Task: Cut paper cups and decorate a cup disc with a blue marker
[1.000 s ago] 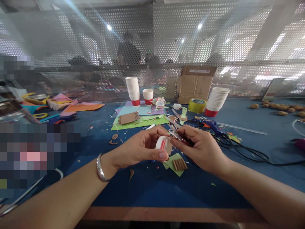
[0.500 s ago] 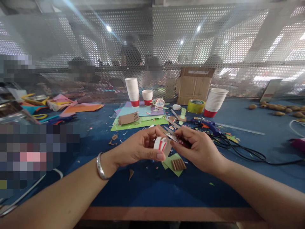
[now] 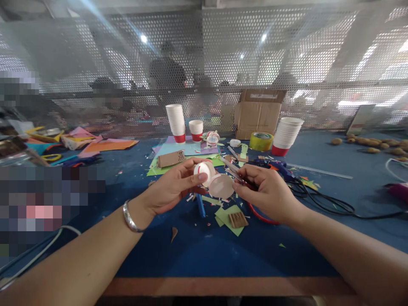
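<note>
My left hand (image 3: pixel 174 185) pinches a small cut paper cup piece (image 3: pixel 204 171), white with a red stripe, above the blue table (image 3: pixel 197 250). A round paper disc (image 3: pixel 221 186) hangs from it toward my right hand. My right hand (image 3: pixel 266 193) is closed around red-handled scissors (image 3: pixel 237 176); the blades point left at the cup piece and a red handle loop shows below the hand. A green paper scrap with a corrugated cardboard bit (image 3: pixel 237 219) lies just below both hands. A silver bangle (image 3: pixel 129 216) circles my left wrist.
Stacks of paper cups (image 3: pixel 176 121) (image 3: pixel 287 136), a tape roll (image 3: pixel 261 141), a cardboard box (image 3: pixel 259 112), coloured paper sheets (image 3: pixel 185 159) and a glue gun with black cable (image 3: pixel 318 197) lie beyond my hands. A perforated screen (image 3: pixel 204 63) backs the table; people sit behind it.
My left hand has lifted and turned the cup piece up and back, and the round disc now shows between the hands. The scissors' red handle loop has come into view.
</note>
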A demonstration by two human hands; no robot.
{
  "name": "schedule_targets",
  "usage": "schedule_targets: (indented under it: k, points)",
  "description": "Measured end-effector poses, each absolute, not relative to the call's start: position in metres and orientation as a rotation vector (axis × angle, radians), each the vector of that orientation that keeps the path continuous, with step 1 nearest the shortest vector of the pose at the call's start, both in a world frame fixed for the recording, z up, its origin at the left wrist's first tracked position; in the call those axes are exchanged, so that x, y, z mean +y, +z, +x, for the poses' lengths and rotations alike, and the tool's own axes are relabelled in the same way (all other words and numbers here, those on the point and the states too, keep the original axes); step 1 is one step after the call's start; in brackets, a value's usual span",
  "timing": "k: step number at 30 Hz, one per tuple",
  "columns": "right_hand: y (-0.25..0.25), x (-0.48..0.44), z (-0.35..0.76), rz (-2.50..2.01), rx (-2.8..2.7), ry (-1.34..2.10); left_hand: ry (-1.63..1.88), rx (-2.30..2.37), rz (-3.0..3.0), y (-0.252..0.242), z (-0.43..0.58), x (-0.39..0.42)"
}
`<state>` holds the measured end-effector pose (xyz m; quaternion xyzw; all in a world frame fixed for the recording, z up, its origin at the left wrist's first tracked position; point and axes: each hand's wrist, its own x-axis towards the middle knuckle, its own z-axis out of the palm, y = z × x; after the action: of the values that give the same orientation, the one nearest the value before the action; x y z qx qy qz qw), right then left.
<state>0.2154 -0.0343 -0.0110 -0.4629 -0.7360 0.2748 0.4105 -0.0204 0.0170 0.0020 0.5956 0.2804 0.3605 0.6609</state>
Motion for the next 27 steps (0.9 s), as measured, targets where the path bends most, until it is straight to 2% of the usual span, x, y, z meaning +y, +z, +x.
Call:
schedule_targets:
  k: [5, 11, 20, 27]
  points:
    - [-0.014, -0.030, 0.216, -1.210, -1.900, 0.737, 0.924, 0.653, 1.224, 0.006, -0.022, 0.022]
    - [-0.013, -0.027, 0.215, -1.292, -1.929, 0.811, 0.808, 0.696, 1.119, 0.005, -0.018, 0.016]
    - [-0.012, -0.037, 0.203, -1.228, -1.828, 0.997, 0.940, 0.796, 1.598, -0.011, -0.006, 0.009]
    - [-0.006, -0.039, 0.204, -1.149, -1.840, 0.952, 0.841, 0.609, 1.535, -0.005, -0.009, 0.001]
